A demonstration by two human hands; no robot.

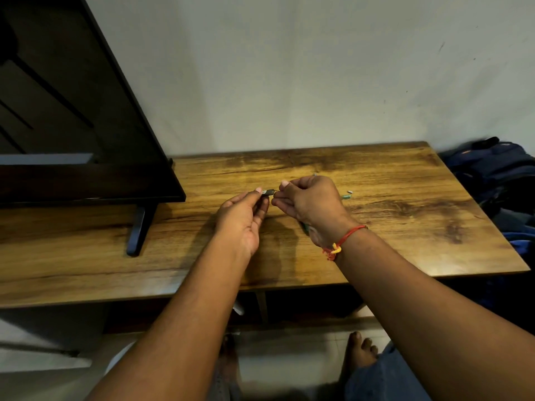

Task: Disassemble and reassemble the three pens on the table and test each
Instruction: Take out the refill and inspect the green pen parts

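Above the counter's [405, 227] middle, the left hand [246, 218] pinches a short dark pen piece [268, 193]; the right hand [311, 204] pinches at its end. Light, stiff, probably slippery: best pinched close beside the joint.

Home room, television [72, 111] on wooden table [376, 227], backpack [492, 175]
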